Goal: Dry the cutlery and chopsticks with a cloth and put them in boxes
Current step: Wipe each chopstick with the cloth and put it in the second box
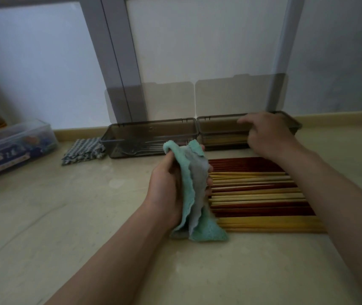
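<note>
My left hand [169, 183] grips a teal and grey cloth [194, 194] that hangs down over the left ends of several chopsticks [259, 194], dark red and pale yellow, lying side by side on the counter. My right hand [268, 133] reaches over the right smoky box [217, 126], fingers loosely curled above its inside; whether it holds anything is hidden. That box holds pale chopsticks. The left smoky box [149, 130] contains metal cutlery, a fork among it. Both lids stand open against the wall.
A folded checked cloth [83, 151] lies left of the boxes. A clear lidded container [14, 148] with blue items sits at the far left. A grey window frame [118, 62] rises behind the boxes. The beige counter [65, 216] spreads to the front left.
</note>
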`<state>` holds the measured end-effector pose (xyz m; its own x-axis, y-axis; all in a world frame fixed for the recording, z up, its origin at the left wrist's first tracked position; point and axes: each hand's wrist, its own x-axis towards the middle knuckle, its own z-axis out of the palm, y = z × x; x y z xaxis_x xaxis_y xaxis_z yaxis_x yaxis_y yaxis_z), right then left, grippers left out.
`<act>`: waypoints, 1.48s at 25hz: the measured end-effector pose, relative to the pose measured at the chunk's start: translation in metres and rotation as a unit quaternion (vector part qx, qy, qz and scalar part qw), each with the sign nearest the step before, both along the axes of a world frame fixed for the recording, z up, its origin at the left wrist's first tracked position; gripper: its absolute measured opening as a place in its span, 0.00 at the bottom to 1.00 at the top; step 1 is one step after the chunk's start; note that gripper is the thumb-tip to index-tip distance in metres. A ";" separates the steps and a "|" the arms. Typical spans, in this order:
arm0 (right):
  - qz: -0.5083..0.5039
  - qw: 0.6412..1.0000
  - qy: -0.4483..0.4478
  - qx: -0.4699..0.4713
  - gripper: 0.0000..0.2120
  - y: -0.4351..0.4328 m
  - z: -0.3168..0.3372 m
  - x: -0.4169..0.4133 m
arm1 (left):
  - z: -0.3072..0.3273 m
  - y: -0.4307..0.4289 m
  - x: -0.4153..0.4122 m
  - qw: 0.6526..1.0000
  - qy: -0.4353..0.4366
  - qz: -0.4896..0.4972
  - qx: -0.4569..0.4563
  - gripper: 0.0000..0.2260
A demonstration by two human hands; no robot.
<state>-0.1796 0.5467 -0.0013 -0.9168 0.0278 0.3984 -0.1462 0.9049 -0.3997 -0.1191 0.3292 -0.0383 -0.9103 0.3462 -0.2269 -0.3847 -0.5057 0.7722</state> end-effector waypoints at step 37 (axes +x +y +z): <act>0.097 0.966 0.086 -0.224 0.06 -0.037 -0.010 0.069 | 0.014 0.006 0.022 0.994 0.085 -0.026 0.064 0.17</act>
